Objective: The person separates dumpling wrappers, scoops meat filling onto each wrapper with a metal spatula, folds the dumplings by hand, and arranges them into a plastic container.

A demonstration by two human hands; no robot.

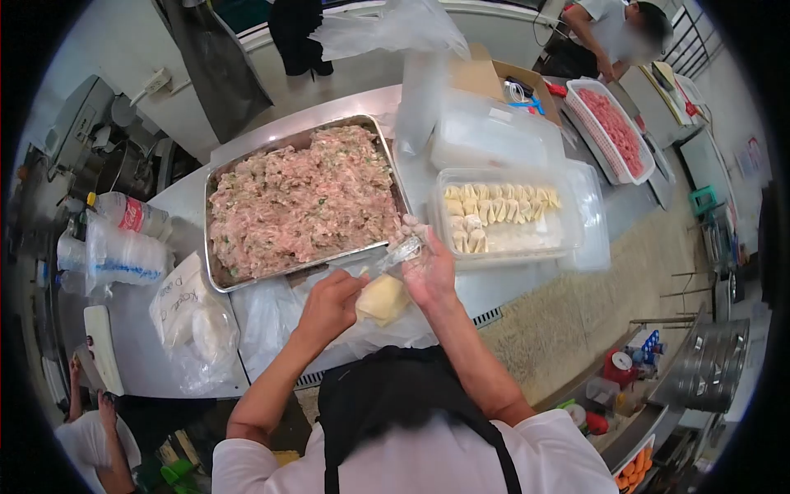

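Note:
My left hand [333, 300] is closed, thumb and fingertips pressed together beside a stack of pale yellow dough wrappers [383, 299]. Whatever it pinches is too small to make out. My right hand [432, 267], palm turned up, curls its fingers around a shiny, silvery piece [402, 250] whose kind I cannot tell. Those fingers are at the near right corner of a metal tray [288, 273], which is heaped with ground meat mixture [300, 202] flecked with green. Right of this hand, folded dumplings [502, 202] sit in rows inside a clear plastic container [514, 256].
A clear lidded container [494, 136] stands behind the dumplings. Bottles [130, 216] and a marked plastic bag [197, 325] lie at left. A white basket of ground meat [609, 132] is at back right, near another person [605, 37]. Another person [99, 445] stands lower left.

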